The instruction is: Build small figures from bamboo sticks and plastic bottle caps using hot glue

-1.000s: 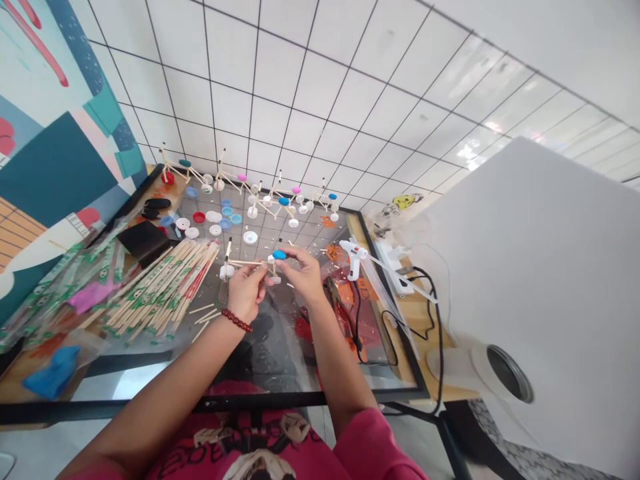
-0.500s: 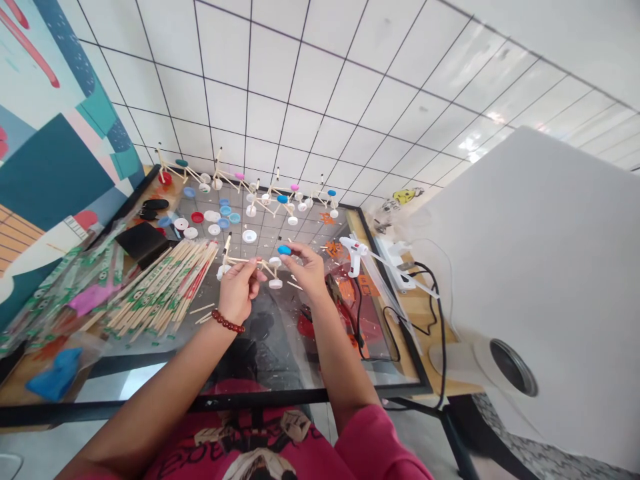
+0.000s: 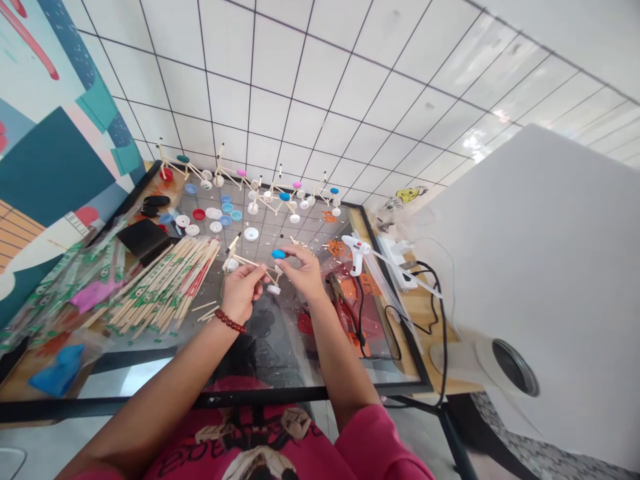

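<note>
My left hand (image 3: pixel 243 291), a beaded bracelet at its wrist, pinches a small tricycle model (image 3: pixel 240 257) made of wooden sticks with white bottle-cap wheels. The model is held tilted above the glass table. Between the thumb and fingers of my right hand (image 3: pixel 301 272) is a blue oval piece (image 3: pixel 279 255). It sits right over the rear end of the model's stick frame; whether it touches the frame I cannot tell. My right fingers partly hide one rear wheel, while the other white wheel (image 3: pixel 274 290) shows below.
Several similar models (image 3: pixel 285 197) stand along the back edge. Loose bottle caps (image 3: pixel 227 207) lie in front of them. Bundled wooden sticks (image 3: pixel 165 287) are on the left. A white glue gun (image 3: pixel 356 253), pliers (image 3: pixel 343 300) and black cables (image 3: pixel 400 320) lie on the right.
The blue oval piece has moved left and slightly down, over the model's rear end. My left hand has tilted the model, its rear end now lower.
</note>
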`<act>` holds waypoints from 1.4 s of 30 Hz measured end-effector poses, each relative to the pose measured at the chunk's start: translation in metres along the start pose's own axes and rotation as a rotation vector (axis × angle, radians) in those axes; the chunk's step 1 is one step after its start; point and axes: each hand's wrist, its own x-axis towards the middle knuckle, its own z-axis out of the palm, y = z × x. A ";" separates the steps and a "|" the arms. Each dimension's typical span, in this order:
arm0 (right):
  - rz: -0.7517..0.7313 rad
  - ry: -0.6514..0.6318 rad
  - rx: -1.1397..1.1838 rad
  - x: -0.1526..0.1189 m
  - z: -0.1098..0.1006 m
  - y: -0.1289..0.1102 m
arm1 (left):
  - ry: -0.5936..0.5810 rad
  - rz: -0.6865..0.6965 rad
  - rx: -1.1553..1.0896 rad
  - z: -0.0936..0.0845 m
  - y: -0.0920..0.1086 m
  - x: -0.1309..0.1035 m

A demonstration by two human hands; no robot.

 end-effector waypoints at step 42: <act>-0.039 -0.082 -0.104 -0.019 0.022 -0.002 | 0.055 -0.043 -0.240 0.000 -0.002 -0.003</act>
